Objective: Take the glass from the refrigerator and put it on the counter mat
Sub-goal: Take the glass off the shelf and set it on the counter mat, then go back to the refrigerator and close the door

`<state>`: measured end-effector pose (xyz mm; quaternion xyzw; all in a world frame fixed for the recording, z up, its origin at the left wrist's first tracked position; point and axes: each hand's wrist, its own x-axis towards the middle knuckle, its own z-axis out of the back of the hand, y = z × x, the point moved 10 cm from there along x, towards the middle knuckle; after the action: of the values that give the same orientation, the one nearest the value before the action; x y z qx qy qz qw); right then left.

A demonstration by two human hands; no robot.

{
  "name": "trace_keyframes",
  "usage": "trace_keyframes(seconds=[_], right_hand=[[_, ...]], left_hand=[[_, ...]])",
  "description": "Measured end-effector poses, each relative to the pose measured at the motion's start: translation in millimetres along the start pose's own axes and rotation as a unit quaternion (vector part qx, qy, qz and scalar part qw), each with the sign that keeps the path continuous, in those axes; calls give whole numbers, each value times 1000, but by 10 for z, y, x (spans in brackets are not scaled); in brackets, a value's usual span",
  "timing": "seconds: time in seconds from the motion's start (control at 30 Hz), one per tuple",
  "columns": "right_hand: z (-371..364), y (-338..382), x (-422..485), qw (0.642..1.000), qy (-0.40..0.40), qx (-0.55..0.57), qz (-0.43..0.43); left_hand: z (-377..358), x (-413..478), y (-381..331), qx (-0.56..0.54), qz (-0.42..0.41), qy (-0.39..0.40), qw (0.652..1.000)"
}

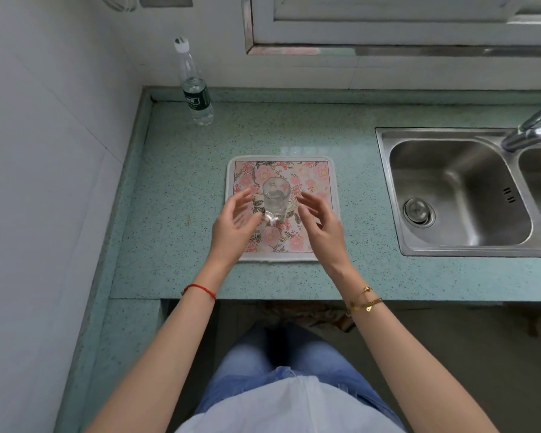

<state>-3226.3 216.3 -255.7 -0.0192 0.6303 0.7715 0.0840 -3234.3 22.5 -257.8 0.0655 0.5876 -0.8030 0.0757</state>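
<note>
Head view: the glass [275,200] stands upright on the floral counter mat [320,170], near the mat's centre, well inside all four white-bordered edges. The left hand [235,225] is just left of the glass, fingers spread wide and curved, holding nothing; whether its fingertips touch the glass base cannot be told. The right hand [320,225] is just right of the glass, fingers likewise open and loosely curled, a visible gap between them and the glass wall. Both forearms cross the near counter edge in front of the mat. The counter [175,195] is bare to the left of the mat up to the wall. A water bottle [194,85] stands well behind the mat, at the back-left corner. The sink [459,192] lies right of the mat, a strip of bare counter between them.
</note>
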Motion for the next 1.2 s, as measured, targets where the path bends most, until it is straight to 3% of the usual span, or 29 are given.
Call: trace_keyframes(seconds=[0.37, 0.77, 0.97, 1.2], right_hand=[[575, 756, -710, 993, -66, 53, 88], [1095, 666, -1976, 964, -253, 61, 62], [1559, 539, -2839, 919, -384, 81, 43], [2139, 439, -4093, 823, -558, 90, 45]], left_hand=[[-124, -698, -984, -66, -116, 45, 990], [-788, -1349, -1351, -45, -186, 232, 954], [-1481, -1933, -1539, -41, -225, 365, 902], [-2401, -2983, -1743, -45, -250, 520, 816]])
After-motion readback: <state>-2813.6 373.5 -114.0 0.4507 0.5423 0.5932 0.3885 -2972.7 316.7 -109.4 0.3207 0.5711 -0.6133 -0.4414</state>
